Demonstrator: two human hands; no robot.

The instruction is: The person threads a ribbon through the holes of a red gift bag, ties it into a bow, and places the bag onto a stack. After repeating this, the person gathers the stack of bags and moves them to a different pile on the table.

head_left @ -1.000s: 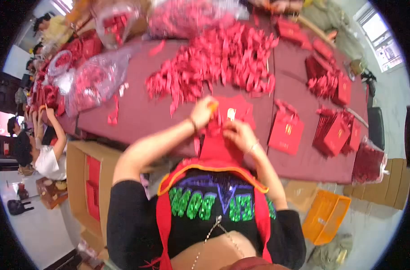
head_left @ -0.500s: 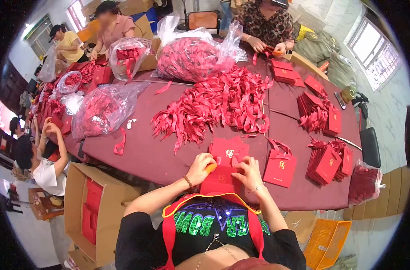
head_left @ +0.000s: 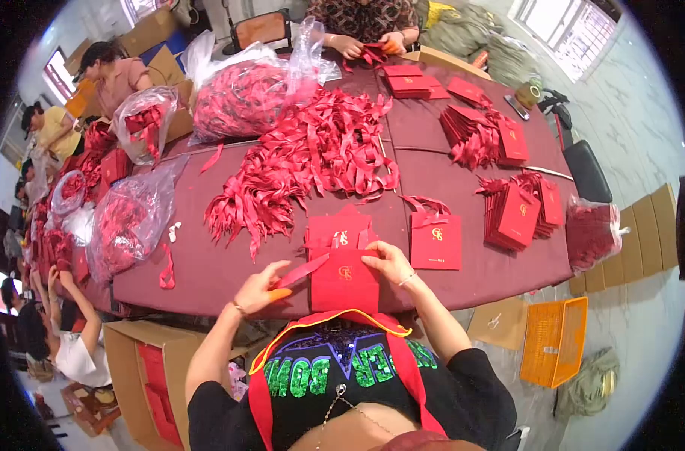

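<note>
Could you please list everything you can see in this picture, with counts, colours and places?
maroon cloth-covered table: one, maroon, centre.
loose red ribbon pile: one heap, red, mid-table.
clear plastic sacks of ribbon: at least four, red contents, far and left edges.
stacked flat paper gift bags: several stacks, red, right side.
handled paper gift bag: one, red, right of hands.
orange plastic crate: one, orange, floor right.
open cardboard box: one, brown, floor left.
co-workers: several, far end and left.
red paper gift bag: one, gold logo, near edge.
thin red ribbon strip: one, red, left of that bag.
left hand: pinches the strip.
right hand: grips that bag.
</note>
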